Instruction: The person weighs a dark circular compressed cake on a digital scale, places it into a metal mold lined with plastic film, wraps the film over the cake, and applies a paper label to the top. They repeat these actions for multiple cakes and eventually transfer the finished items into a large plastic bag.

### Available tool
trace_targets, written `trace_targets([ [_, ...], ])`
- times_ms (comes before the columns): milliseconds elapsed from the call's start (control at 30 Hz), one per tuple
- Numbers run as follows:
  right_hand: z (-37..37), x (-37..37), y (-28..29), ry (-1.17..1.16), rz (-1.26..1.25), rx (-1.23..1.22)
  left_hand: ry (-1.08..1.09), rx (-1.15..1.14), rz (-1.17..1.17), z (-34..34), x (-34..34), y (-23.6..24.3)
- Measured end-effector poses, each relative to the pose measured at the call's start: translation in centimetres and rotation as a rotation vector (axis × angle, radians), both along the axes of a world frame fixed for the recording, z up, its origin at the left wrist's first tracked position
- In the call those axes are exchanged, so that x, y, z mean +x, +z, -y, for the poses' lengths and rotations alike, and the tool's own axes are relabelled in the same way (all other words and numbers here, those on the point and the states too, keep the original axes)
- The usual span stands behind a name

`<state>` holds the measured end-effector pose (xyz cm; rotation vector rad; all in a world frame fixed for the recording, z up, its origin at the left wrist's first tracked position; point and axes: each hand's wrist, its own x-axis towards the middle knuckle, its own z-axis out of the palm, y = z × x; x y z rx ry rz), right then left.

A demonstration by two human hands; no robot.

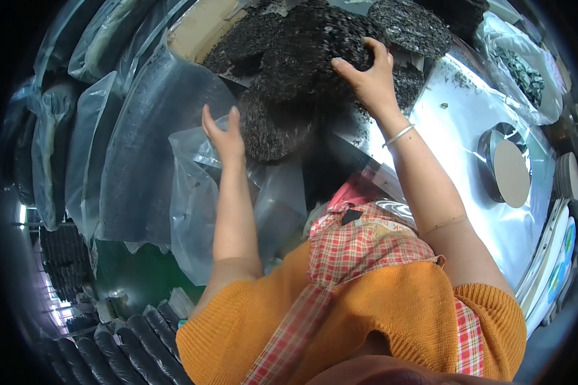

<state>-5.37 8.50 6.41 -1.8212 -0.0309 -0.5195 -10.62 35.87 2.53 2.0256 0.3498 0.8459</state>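
Observation:
Dark, rough, round cakes that look like dried seaweed are heaped at the top middle. My right hand (374, 80) grips the edge of one dark seaweed cake (321, 48), thumb and fingers spread along its rim; the cake is slightly smeared by motion. Below it hangs or lies another cake (273, 131), close to my left hand. My left hand (225, 138) is raised with thumb and fingers apart, holding nothing that I can see. A clear plastic bag (196, 192) drapes open around and behind my left wrist.
Large filled plastic bags (148, 141) line the left. On the right, a shiny metal table (456, 128) carries a round tin-like piece with a pale disc (512, 173). A clear bag of dark flakes (520, 70) stands behind it. Black wrapped packs (141, 346) are stacked lower left.

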Motion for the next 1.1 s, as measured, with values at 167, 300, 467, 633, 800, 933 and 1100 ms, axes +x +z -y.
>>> trace_targets([
  [167,1.0,2.0,-2.4,0.024,-0.042,0.125,-0.063,-0.921,-0.532,-0.9,-2.8,-4.5],
  [300,0.5,1.2,-0.8,0.158,-0.121,0.52,-0.293,-1.077,-0.527,-3.1,-1.7,-13.6],
  [467,0.7,3.0,1.5,0.253,-0.147,0.747,-0.219,-1.259,-0.517,-1.4,-0.5,-13.9],
  [633,-4.8,14.9,1.1,0.575,-0.156,0.965,-0.318,-1.371,-0.271,1.3,-0.9,-10.6],
  [800,-14.1,22.0,0.0,0.658,-0.322,1.207,-0.2,-1.39,-0.23,1.2,-0.9,-10.5],
  [933,-17.0,25.3,-3.6,0.643,-0.432,1.067,-0.254,-1.587,-0.202,-0.3,-1.2,-12.9],
  [1100,-15.0,20.0,-0.4,0.591,-0.601,0.597,-0.278,-1.655,-0.1,-0.2,-1.7,-10.2],
])
